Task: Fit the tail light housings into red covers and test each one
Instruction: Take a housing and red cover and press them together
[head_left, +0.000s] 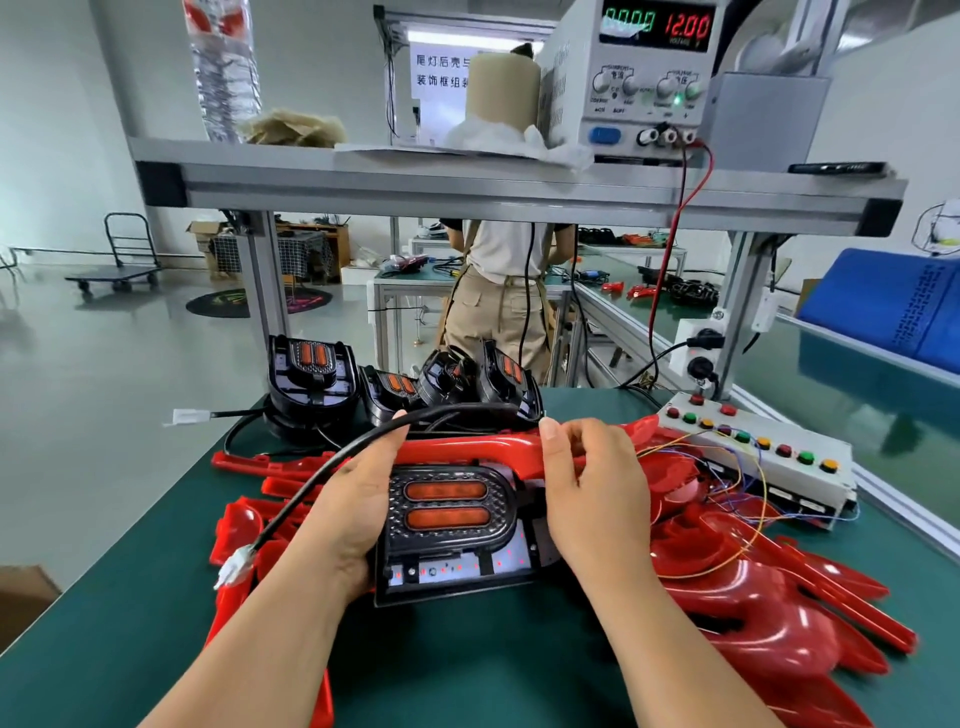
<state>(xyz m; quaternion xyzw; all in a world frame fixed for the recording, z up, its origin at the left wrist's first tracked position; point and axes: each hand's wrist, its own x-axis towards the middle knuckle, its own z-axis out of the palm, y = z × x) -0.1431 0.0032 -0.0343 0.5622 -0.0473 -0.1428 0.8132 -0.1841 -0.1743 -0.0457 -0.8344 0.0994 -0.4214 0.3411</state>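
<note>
A black tail light housing (449, 525) with two orange lenses sits inside a red cover (467, 449) at the centre of the green table. My left hand (353, 512) grips the assembly's left side, thumb up on the red cover. My right hand (592, 483) grips its right side, fingers curled round the cover's upper arm. The housing's black cable (311, 488) loops over my left hand and ends in a white plug (236, 564).
Several black housings (311, 371) stand behind. Loose red covers lie at the left (244, 525) and in a pile at the right (769, 587). A button test box (753, 441) with thin wires sits at the right. A power supply (644, 78) on the shelf reads 12.00.
</note>
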